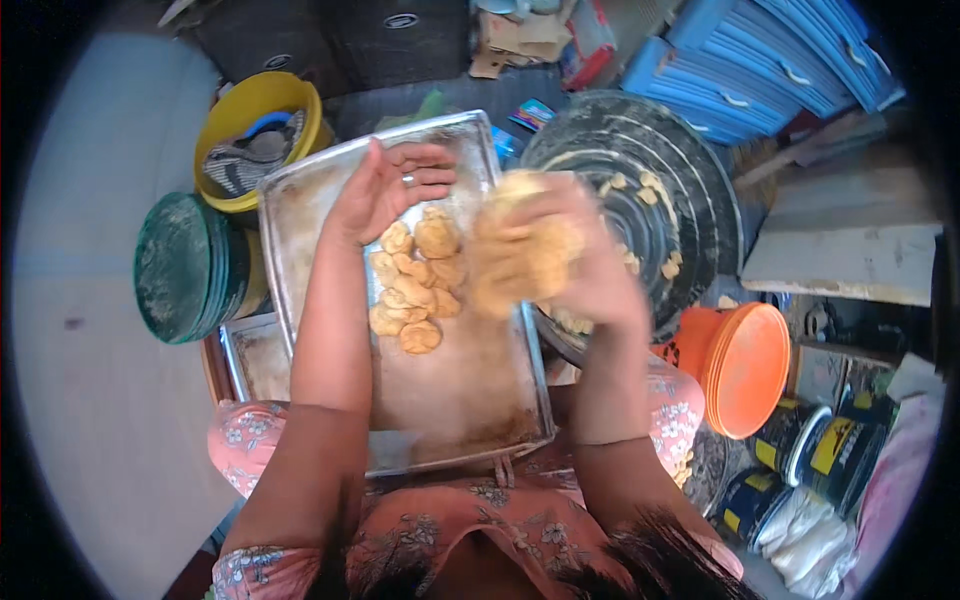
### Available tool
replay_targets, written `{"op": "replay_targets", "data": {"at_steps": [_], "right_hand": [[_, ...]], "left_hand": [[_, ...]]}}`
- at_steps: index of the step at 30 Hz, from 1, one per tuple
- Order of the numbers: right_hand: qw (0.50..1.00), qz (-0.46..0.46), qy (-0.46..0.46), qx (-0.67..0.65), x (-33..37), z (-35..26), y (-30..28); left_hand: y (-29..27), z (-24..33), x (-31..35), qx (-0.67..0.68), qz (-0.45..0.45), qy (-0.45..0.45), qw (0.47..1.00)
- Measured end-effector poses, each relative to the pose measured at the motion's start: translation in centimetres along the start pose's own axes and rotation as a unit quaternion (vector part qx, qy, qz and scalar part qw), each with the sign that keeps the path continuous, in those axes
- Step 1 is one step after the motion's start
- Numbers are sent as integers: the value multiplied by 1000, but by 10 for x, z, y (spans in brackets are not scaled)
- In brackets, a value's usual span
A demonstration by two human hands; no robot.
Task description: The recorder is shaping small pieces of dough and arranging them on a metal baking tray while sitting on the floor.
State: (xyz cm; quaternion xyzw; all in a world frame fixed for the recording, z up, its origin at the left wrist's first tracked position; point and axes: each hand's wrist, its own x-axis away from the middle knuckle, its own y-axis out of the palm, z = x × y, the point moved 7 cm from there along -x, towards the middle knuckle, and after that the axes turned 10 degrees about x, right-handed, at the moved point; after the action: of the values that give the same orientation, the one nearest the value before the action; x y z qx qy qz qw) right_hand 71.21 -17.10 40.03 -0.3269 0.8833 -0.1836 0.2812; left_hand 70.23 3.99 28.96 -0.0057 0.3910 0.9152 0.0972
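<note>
Closest to me, low in view, my floral orange dress (450,525) covers my lap, and both forearms rise from it over the metal baking tray (470,400) that rests across my knees. Far to my left stands a stack of green lids (185,268), with a yellow bucket (255,105) of cloth behind it, near the tray's far corner. My left hand (385,185) hovers flat and open above the tray's upper end, fingers spread, gripping nothing, a ring on one finger. Just beside it on the tray lies a cluster of small dough pieces (415,280), touching one another in a rough row. My right hand (575,260) is clasped around a large lump of dough (520,250), held over the tray's right edge; it is blurred, so I cannot tell the finger positions exactly. Behind it sits a big dark basin (665,200) with dough scraps stuck to its wall, and further right a stack of orange buckets (745,365).
</note>
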Motion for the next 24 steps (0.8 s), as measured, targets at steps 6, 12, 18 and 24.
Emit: {"op": "replay_targets", "data": {"at_steps": [6,12,18,24], "right_hand": [[963,-130,-17,234,9,-27,111],[980,-97,-3,171,2,-1,106],[962,-125,-3,241,34,-33,123],[942,-311,90,92,36,-46,88]], "left_hand": [[11,-4,5,19,-17,-23,999],[21,2,11,-39,-5,-6,999],[17,-2,22,-117,38,12,992],[77,18,108,-588,68,43,805]]}}
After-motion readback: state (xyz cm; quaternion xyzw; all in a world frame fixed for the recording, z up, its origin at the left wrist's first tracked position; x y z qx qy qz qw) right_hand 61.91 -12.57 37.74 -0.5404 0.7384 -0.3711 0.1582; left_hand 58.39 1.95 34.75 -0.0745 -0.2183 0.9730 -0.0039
